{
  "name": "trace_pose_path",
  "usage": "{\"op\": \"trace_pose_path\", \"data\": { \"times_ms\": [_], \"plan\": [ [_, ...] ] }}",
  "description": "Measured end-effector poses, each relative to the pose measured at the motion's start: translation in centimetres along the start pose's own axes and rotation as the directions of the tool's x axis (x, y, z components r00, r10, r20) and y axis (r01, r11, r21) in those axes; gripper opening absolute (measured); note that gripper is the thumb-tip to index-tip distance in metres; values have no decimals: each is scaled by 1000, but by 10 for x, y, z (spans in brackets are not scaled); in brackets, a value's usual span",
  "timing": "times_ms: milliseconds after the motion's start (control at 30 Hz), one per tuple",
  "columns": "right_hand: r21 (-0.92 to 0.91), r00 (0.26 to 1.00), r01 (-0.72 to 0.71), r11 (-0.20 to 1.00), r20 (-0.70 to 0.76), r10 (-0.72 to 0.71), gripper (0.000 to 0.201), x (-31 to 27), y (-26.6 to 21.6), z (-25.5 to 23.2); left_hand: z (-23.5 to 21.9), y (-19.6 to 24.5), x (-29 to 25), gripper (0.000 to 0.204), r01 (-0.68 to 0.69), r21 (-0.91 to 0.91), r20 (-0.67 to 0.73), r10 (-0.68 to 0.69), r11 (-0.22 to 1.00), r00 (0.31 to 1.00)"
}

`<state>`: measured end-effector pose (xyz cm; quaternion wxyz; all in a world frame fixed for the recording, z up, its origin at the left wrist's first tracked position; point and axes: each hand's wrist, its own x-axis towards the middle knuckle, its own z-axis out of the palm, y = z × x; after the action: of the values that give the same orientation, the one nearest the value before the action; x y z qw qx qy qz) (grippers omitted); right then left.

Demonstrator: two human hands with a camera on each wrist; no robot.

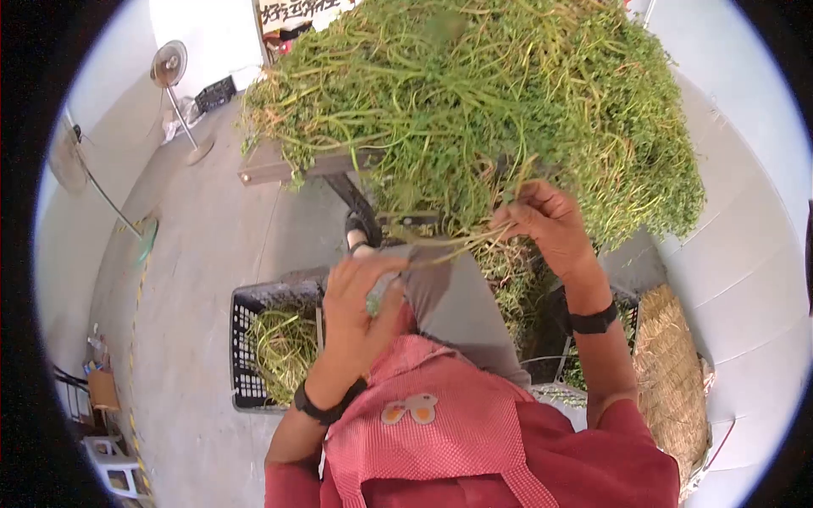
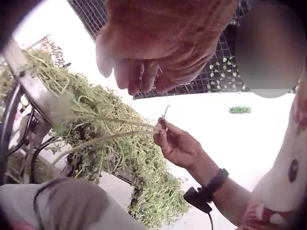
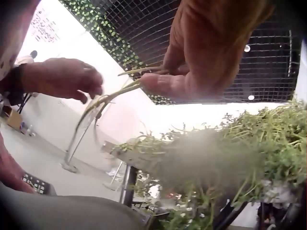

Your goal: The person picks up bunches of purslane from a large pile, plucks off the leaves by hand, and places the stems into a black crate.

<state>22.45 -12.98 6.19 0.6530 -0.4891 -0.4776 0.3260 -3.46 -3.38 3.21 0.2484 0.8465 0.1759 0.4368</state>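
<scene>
The right hand [image 1: 550,224] pinches the ends of a few long pale-green stems [image 1: 466,245] between thumb and fingers; the right wrist view shows the same stems [image 3: 120,92] between its fingertips. Beside the stems' other part is the left hand [image 1: 360,309], fingers extended and slightly bent, blurred in the head view. In the left wrist view the left hand [image 2: 163,48] grips nothing visible, its fingers bent loosely. Whether it touches the stems cannot be told. A large heap of leafy green plants [image 1: 474,102] lies beyond both hands.
The heap covers a table with a wooden edge [image 1: 279,165]. On the floor at left stands a black crate [image 1: 246,372] holding stems. Another crate is partly hidden at right, beside a woven straw bundle [image 1: 669,381]. Standing fans [image 1: 169,66] are at the far left.
</scene>
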Motion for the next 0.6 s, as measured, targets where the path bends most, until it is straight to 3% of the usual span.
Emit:
{"op": "trace_pose_path", "data": {
  "times_ms": [33, 67, 133, 167, 200, 233, 267, 300, 367, 467, 600],
  "plan": [
    [14, 998, -42, 999, 47, 41, 13, -3, 3, 10, 3, 5, 9, 25, -93, 71, 8, 93, 993, 996],
    [26, 997, -59, 998, 53, 58, 13, -5, 5, 22, 10, 7, 11, 25, -75, 77, 16, 74, 994, 997],
    [-28, 976, -179, 983, 119, 181, 11, -8, 8, 38, 25, 6, 11, 33, -111, 17, 110, 109, 994, 988],
    [14, 969, -155, 988, 195, 149, 14, -8, 22, 36, 34, -6, 2, 30, -74, -165, 160, 101, 984, 982],
    [17, 967, -166, 986, 199, 159, 14, -10, 23, 41, 35, -8, -3, 30, -62, -164, 163, 89, 985, 983],
    [37, 972, -140, 989, 193, 131, 15, -11, 21, 48, 35, -10, -5, 28, 256, -293, 350, -146, 921, 925],
    [56, 978, -114, 992, 184, 102, 16, -13, 21, 51, 37, -11, -8, 26, 558, -346, 550, -319, 754, 772],
    [59, 977, -124, 991, 181, 111, 16, -15, 26, 50, 40, -13, -12, 26, 567, -344, 556, -324, 749, 766],
    [-22, 974, -124, 992, 186, 126, 17, -16, 38, 47, 47, -15, -17, 20, 258, -395, 255, -165, 881, 953],
    [-169, 958, -191, 967, 182, 221, 15, -18, 36, 49, 38, -13, -17, 18, 382, -358, 332, -266, 852, 905],
    [-113, 957, -223, 968, 165, 239, 17, -24, 42, 56, 40, -23, -22, 24, 319, -378, 346, -186, 869, 920]
  ]
}}
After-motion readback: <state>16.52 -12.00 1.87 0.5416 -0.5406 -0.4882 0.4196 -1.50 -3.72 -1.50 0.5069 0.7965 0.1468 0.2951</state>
